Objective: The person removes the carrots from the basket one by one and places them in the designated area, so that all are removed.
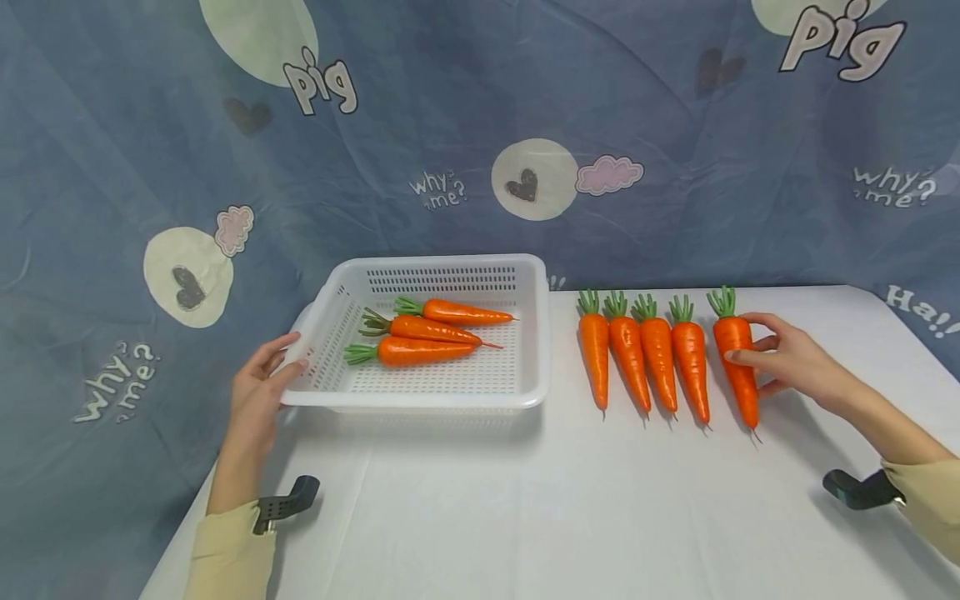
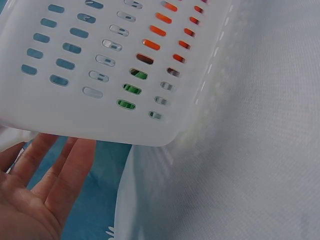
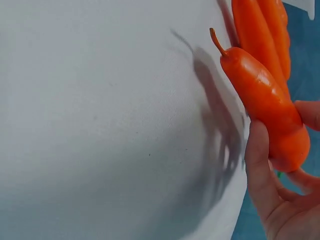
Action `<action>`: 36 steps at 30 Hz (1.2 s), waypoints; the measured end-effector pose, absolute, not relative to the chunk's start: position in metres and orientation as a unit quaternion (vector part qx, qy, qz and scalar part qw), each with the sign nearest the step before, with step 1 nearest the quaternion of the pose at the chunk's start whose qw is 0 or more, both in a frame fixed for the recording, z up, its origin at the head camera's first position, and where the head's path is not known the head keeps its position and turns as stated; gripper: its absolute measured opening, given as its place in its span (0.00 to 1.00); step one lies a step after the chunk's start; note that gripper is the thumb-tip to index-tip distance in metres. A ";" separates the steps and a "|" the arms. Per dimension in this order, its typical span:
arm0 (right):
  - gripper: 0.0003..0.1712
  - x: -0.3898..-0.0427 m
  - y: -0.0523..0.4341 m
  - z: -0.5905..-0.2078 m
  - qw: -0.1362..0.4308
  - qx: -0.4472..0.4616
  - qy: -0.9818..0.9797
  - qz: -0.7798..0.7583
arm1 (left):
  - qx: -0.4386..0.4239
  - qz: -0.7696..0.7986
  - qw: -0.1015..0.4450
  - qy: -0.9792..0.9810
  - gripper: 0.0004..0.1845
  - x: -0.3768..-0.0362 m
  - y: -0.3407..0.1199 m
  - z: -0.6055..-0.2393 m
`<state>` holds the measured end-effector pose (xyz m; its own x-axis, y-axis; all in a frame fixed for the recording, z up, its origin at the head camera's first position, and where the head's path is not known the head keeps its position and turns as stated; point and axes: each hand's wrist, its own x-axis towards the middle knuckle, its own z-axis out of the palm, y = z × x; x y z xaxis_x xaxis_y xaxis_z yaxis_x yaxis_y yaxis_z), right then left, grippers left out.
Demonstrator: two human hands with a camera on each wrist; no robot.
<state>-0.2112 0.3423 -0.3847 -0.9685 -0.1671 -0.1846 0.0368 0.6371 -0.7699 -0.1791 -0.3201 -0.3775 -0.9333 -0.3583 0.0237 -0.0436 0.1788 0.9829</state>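
Observation:
A white plastic basket (image 1: pixel 442 400) with slotted walls stands on the table. Three orange carrots with green tops lie inside, the lowest carrot (image 1: pixel 427 352) nearest its front. My left hand (image 1: pixel 258 387) grips the basket's left rim, thumb over the edge; in the left wrist view the fingers (image 2: pixel 70 175) reach up behind that rim. On the right, my right hand (image 1: pixel 795 362) holds a carrot (image 1: pixel 735 358) between thumb and fingers, its green top pointing away. In the right wrist view this carrot (image 3: pixel 267 100) casts a shadow on the tabletop beside it.
Between the basket and my right hand, several carrots (image 1: pixel 657 358) lie side by side in a row, tips toward me. White cloth (image 1: pixel 570 508) covers the table. A blue printed curtain (image 1: pixel 450 100) hangs right behind it.

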 end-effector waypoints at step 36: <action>0.39 -0.206 0.345 -0.383 0.075 -0.064 0.919 -0.383 | 0.121 -0.634 0.129 -0.753 0.25 -0.178 -0.320 -0.379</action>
<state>-0.2058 0.3450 -0.3827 -0.9807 -0.1746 -0.0881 -0.0604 0.6991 -0.7125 -0.1783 -0.3204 -0.3788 -0.9375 -0.3458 0.0398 -0.0197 0.1668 0.9858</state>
